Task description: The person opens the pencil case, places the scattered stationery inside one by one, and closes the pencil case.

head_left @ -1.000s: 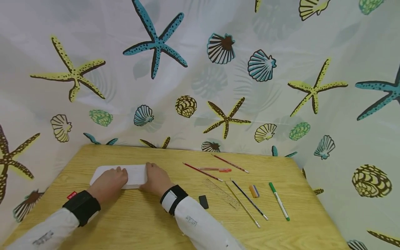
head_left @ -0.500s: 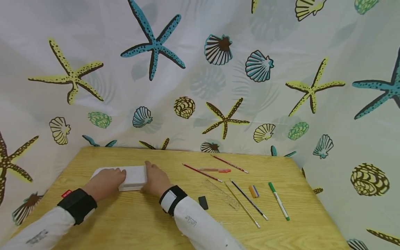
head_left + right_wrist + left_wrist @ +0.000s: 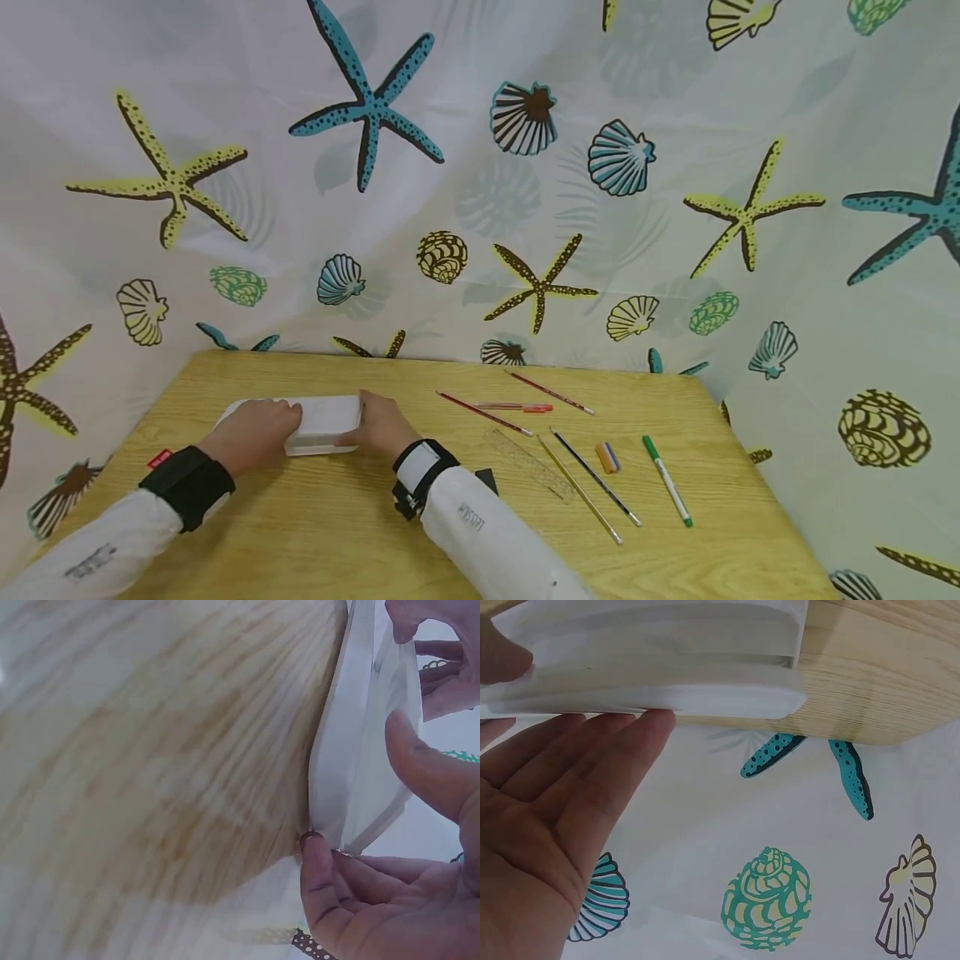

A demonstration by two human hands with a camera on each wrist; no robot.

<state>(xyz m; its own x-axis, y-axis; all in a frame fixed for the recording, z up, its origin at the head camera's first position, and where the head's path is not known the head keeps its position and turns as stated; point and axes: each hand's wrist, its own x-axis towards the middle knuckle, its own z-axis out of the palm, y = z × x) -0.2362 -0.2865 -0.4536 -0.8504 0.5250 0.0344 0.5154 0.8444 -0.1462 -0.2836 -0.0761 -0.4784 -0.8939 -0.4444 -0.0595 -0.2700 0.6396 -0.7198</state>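
A white, rounded, oblong case [image 3: 322,419] lies at the left of the wooden table, with a hand at each end. My left hand [image 3: 251,435] holds its left part from above, the thumb on one long side and the fingers along the other. In the left wrist view, a long gap runs along the case [image 3: 667,645] between its upper and lower parts. My right hand [image 3: 384,429] grips the right end. In the right wrist view its fingertips [image 3: 319,859] press the lower corner, and the thumb [image 3: 409,742] stands over the upper part.
Right of the hands lie a clear ruler [image 3: 531,463], a black eraser [image 3: 487,481], an orange and blue eraser [image 3: 607,457], a red pen [image 3: 517,407], several pencils, including a yellow one [image 3: 577,487], and a green-capped marker [image 3: 667,481]. A shell-patterned cloth [image 3: 480,183] hangs behind.
My left hand has shifted slightly left, and more of the case's near side shows. My right hand has moved a little right, its wrist turning, and its sleeve now partly covers the black eraser.
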